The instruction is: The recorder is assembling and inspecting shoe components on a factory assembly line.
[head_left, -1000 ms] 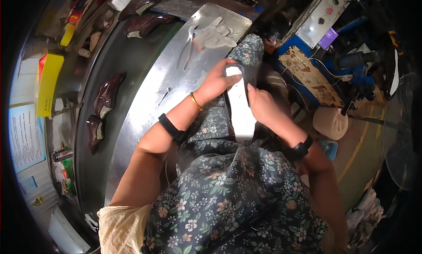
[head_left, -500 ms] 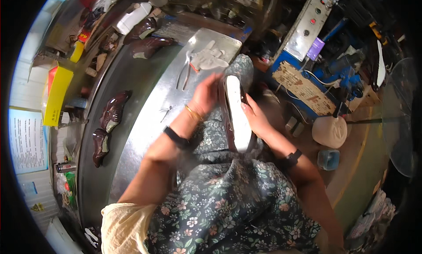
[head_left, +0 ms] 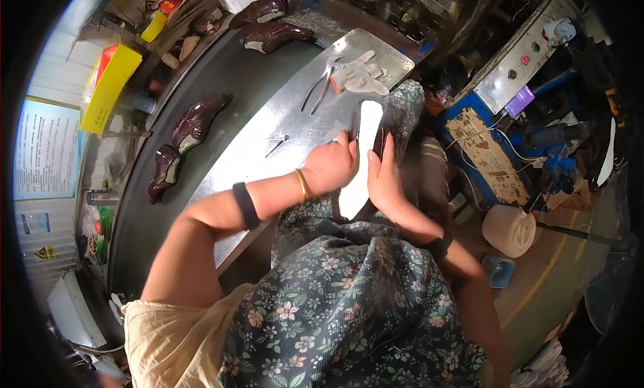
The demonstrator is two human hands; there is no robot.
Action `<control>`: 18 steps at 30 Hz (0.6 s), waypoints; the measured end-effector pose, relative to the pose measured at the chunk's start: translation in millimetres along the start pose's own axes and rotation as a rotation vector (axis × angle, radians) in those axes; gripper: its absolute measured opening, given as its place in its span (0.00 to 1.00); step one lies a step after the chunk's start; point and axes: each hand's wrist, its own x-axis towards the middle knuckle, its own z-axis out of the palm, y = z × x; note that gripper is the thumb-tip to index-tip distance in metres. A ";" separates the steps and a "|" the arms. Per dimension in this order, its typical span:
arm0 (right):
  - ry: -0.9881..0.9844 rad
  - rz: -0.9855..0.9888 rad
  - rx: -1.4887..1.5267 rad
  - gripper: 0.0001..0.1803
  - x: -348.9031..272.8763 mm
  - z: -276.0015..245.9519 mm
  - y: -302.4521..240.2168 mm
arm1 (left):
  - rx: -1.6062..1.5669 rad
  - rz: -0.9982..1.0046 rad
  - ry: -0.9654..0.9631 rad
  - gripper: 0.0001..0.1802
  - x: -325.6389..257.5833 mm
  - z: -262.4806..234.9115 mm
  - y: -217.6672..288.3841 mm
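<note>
A dark brown glossy shoe (head_left: 365, 136) lies sole up over my lap, its white sole facing me and its length pointing away. My left hand (head_left: 332, 165) is closed at the shoe's left edge, knuckles up, its fingertips partly hidden. Against the right side, my right hand (head_left: 387, 181) holds the shoe with its thumb by the sole and its fingers along the upper. Beyond the left hand, pincers (head_left: 317, 93) and a pale work glove (head_left: 362, 76) rest on the metal bench top (head_left: 248, 130).
Several brown shoes, among them one pair (head_left: 198, 123), sit on the dark conveyor belt (head_left: 225, 73) at left. A yellow box (head_left: 111, 89) stands past it. At right are a blue machine (head_left: 483, 136), a white plastic jug (head_left: 508, 230) and a blue tub (head_left: 498, 270).
My left hand has come down from the far end of the shoe to its left edge and curled closed. The right hand stays at the right side. The whole view has shifted and turned.
</note>
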 end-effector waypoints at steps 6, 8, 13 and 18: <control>-0.036 0.153 -0.083 0.35 8.5 -4.3 -20.9 | -0.030 -0.088 0.151 0.17 8.1 13.9 4.4; -0.058 0.104 -0.089 0.35 9.1 -5.7 -12.2 | -0.450 -0.168 -0.045 0.26 8.8 16.0 -18.6; -0.123 0.154 -0.155 0.36 12.4 -1.7 -19.2 | -0.139 -0.074 -0.164 0.31 46.9 2.0 -21.6; -0.152 0.057 -0.217 0.37 8.1 3.9 -21.6 | 0.110 0.057 -0.125 0.23 16.3 -5.1 -27.2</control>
